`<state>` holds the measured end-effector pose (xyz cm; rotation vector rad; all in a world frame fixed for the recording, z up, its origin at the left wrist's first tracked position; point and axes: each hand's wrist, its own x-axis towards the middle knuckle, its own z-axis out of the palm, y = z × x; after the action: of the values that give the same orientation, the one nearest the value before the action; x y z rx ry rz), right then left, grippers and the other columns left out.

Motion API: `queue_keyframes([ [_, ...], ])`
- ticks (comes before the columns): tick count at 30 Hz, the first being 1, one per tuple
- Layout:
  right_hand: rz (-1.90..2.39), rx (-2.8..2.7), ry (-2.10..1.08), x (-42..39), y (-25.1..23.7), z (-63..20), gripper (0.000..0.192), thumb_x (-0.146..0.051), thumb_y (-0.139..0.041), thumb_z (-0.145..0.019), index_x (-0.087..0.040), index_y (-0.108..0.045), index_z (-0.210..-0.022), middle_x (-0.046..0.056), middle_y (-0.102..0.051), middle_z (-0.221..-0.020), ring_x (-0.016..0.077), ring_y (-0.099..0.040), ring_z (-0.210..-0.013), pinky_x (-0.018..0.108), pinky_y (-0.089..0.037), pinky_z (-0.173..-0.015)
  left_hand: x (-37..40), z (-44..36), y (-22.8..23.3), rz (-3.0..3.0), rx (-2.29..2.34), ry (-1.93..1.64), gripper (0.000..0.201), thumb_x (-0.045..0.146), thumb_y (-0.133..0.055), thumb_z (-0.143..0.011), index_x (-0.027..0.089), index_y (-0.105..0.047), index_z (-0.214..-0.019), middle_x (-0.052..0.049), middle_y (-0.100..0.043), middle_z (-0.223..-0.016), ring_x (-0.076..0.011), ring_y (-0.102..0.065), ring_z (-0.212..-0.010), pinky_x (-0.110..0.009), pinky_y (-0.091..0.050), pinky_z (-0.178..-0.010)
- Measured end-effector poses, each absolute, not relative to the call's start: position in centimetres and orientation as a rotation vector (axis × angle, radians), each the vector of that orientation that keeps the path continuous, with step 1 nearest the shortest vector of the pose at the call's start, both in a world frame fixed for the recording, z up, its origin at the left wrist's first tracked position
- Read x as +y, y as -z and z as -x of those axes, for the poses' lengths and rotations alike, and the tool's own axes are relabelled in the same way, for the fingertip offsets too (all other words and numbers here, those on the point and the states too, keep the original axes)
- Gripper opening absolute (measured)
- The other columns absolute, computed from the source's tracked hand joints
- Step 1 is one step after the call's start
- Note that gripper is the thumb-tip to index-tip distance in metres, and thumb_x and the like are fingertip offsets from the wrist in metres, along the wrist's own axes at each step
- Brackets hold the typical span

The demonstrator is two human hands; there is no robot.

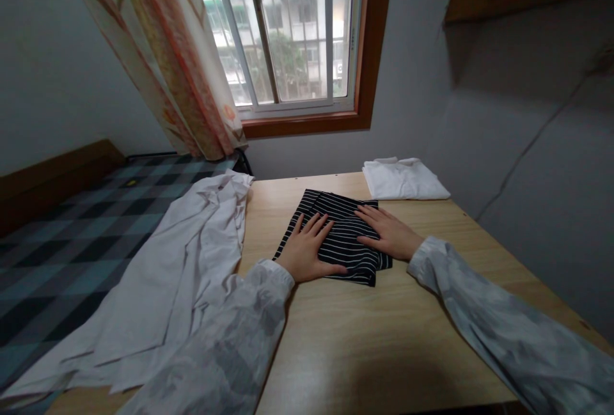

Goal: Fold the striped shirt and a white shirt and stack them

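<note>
A light wooden table (pixel 384 338) is seen from the head camera, set beneath a window (pixel 288 31) with a patterned curtain (pixel 182 63) and beside a bed with a checked cover (pixel 71 242). A folded black striped cloth (pixel 343 236) is laid near the table's middle. The left hand (pixel 307 249) and the right hand (pixel 388 233) are pressed flat on it, fingers spread, nothing gripped. A folded white garment (pixel 403 178) is placed behind it, and a loose white shirt (pixel 182 261) is draped over the table's left edge.
</note>
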<state>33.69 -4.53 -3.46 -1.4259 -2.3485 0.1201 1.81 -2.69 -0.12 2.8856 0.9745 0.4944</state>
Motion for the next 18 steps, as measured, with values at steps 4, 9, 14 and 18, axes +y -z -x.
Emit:
queue_keyframes([
  [4, 1.433, -2.344, -0.122, -4.5, 3.4, -34.6, 0.077, -0.07, -0.051, -0.109, -0.032, -0.04, -0.174, 0.011, -0.039, -0.179, 0.0359, -0.036, -0.166, 0.068, -0.026, -0.135, -3.3, -1.9, -0.4, -2.922, 0.819, -0.471, 0.118, 0.095, -0.062, -0.085, 0.026, -0.034, -0.176, -0.016, -0.039, -0.179, -0.0415, -0.032, -0.167, -0.066, -0.007, -0.139],
  [9, 1.433, -2.26, -0.103, -4.5, 3.3, -34.6, 0.056, -0.051, -0.038, -0.116, -0.031, -0.053, -0.166, 0.008, -0.051, -0.173, 0.035, -0.035, -0.166, 0.069, -0.031, -0.132, -4.1, -2.8, -1.2, -2.92, 0.403, -0.448, 0.087, 0.08, -0.069, -0.093, 0.03, -0.057, -0.162, -0.012, -0.051, -0.172, -0.0368, -0.051, -0.155, -0.057, -0.034, -0.133],
  [14, 1.404, -2.218, -0.036, -4.6, 2.5, -35.1, 0.048, -0.034, -0.045, -0.11, -0.026, -0.069, -0.151, 0.011, -0.066, -0.156, 0.034, -0.06, -0.142, 0.06, -0.046, -0.123, -3.5, -2.6, -1.2, -2.946, 0.324, -0.41, 0.042, 0.048, -0.061, -0.108, 0.03, -0.072, -0.145, -0.009, -0.07, -0.151, -0.0299, -0.067, -0.135, -0.048, -0.051, -0.119],
  [18, 1.397, -2.205, 0.004, -5.0, 1.6, -35.7, 0.041, -0.026, -0.049, -0.104, -0.025, -0.079, -0.133, 0.011, -0.074, -0.136, 0.0338, -0.066, -0.127, 0.056, -0.051, -0.114, -2.2, -1.4, -1.0, -3.003, 0.463, -0.39, 0.045, 0.021, -0.064, -0.099, 0.029, -0.073, -0.142, -0.007, -0.072, -0.148, -0.0285, -0.068, -0.134, -0.049, -0.049, -0.123],
])
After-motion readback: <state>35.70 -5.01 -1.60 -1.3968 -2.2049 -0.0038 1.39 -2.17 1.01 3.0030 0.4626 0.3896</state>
